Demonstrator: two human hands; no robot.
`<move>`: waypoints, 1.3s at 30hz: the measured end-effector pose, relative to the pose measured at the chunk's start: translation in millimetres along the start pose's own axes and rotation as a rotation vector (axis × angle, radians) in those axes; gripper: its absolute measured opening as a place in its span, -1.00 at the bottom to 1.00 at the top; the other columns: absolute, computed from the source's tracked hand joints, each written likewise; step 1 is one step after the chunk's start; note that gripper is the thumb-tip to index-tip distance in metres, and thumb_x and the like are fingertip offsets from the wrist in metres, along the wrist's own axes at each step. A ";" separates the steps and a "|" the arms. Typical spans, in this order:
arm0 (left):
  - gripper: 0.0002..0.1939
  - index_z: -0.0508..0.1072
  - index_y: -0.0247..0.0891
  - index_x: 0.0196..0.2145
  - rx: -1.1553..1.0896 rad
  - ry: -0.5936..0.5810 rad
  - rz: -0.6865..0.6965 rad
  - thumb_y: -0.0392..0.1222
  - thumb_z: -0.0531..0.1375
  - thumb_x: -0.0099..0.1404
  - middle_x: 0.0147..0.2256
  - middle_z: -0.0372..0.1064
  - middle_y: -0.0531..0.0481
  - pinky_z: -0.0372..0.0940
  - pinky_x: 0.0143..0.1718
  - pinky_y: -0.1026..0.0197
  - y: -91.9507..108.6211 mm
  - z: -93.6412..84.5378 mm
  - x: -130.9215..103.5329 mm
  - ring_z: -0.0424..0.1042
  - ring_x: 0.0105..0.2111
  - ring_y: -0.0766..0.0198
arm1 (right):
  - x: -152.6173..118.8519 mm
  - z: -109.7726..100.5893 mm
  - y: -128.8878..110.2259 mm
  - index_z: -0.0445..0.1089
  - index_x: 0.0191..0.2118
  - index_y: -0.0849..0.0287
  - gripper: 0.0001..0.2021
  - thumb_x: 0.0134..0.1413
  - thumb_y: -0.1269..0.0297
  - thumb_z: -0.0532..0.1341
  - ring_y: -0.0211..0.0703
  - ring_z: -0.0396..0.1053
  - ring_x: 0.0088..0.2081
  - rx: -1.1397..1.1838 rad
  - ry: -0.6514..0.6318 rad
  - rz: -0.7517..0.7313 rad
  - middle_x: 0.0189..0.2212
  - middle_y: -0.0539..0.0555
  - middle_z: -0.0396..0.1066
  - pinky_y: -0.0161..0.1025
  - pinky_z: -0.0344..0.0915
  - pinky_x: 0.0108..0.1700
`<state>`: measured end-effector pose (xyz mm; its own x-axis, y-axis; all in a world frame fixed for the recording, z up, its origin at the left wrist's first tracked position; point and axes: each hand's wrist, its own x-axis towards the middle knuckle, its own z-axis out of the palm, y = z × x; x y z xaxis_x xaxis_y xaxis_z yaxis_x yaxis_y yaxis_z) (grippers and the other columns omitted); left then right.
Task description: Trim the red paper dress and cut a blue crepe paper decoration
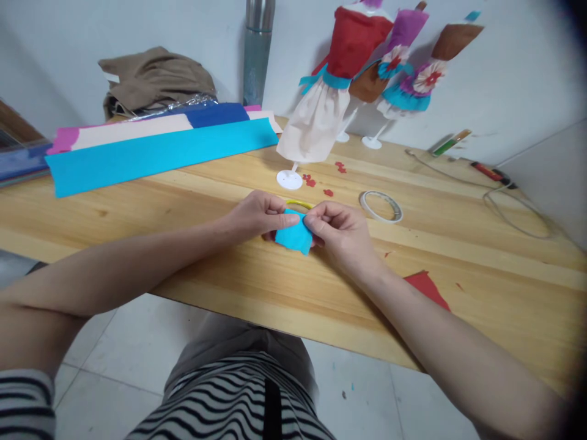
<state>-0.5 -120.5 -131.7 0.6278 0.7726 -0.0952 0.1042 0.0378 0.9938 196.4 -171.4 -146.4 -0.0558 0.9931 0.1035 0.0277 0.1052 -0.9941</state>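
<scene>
Between my two hands is a small piece of turquoise crepe paper (293,237), pinched by its upper edge near the front of the wooden table. My left hand (262,215) grips its left side, thumb lying across the front. On the right side, my right hand (338,227) pinches the paper between thumb and fingers. A thin yellow curved strip (299,203) shows just behind the paper, between the hands; what it belongs to is partly hidden. Small red paper scraps (310,181) lie beyond my hands.
Small dress forms in paper clothes, the nearest with a red bodice (355,43), stand at the back. A tape roll (381,206) and red paper (426,289) lie right. Folded crepe paper (165,153), a flask (257,55) and brown cloth (158,79) are left.
</scene>
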 end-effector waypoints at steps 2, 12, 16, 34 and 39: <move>-0.71 0.52 -0.34 -0.51 -0.011 -0.052 -0.034 -0.14 0.52 0.03 -0.55 0.51 0.03 0.34 -0.53 0.38 -1.6 -0.9 0.8 0.48 -0.55 0.37 | -0.7 0.4 0.2 0.46 -0.51 0.05 -0.65 -0.04 -0.03 0.54 -0.29 0.20 -0.67 -0.007 0.014 -0.024 -0.70 -0.10 0.32 -0.25 0.13 -0.60; -0.76 0.30 -0.28 -0.69 0.214 -0.068 0.022 -0.36 0.23 0.04 -0.70 0.23 0.17 0.06 -0.62 0.43 3.0 7.6 -6.5 0.19 -0.65 0.50 | -2.8 3.2 -5.1 0.53 -0.40 0.08 -0.80 -0.04 0.14 0.50 -0.18 0.37 -0.44 -0.123 -0.062 -0.102 -0.48 0.00 0.50 -0.18 0.30 -0.37; -0.76 0.28 -0.28 -0.69 0.254 -0.025 0.050 -0.37 0.23 0.04 -0.68 0.19 0.18 -0.02 -0.60 0.41 5.7 9.4 -8.8 0.14 -0.62 0.51 | -3.6 4.9 -2.2 0.46 -0.47 0.07 -0.78 -0.04 0.17 0.48 -0.22 0.29 -0.50 -0.068 -0.048 -0.048 -0.54 -0.05 0.41 -0.17 0.28 -0.39; -0.61 0.54 -0.34 -0.37 -0.238 0.025 -0.163 -0.15 0.55 -0.12 -0.44 0.57 0.00 0.45 -0.38 0.33 0.9 -4.2 0.7 0.56 -0.44 0.33 | 3.3 7.0 8.3 0.42 -0.43 0.08 -0.62 -0.16 0.03 0.59 -0.35 0.24 -0.63 0.224 0.095 0.106 -0.66 -0.16 0.34 -0.33 0.19 -0.54; -0.56 0.55 -0.35 -0.28 -0.431 -0.055 -0.199 -0.07 0.58 -0.01 -0.39 0.55 -0.01 0.45 -0.39 0.33 -7.6 9.0 -3.4 0.52 -0.44 0.37 | 3.3 8.1 10.8 0.46 -0.40 0.09 -0.65 -0.14 0.07 0.58 -0.34 0.25 -0.63 0.284 0.193 0.095 -0.68 -0.15 0.35 -0.34 0.21 -0.54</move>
<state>3.5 -129.2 -139.4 0.6691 0.6895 -0.2772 -0.0958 0.4499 0.8879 188.4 -167.3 -157.1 0.1240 0.9922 -0.0121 -0.2564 0.0203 -0.9663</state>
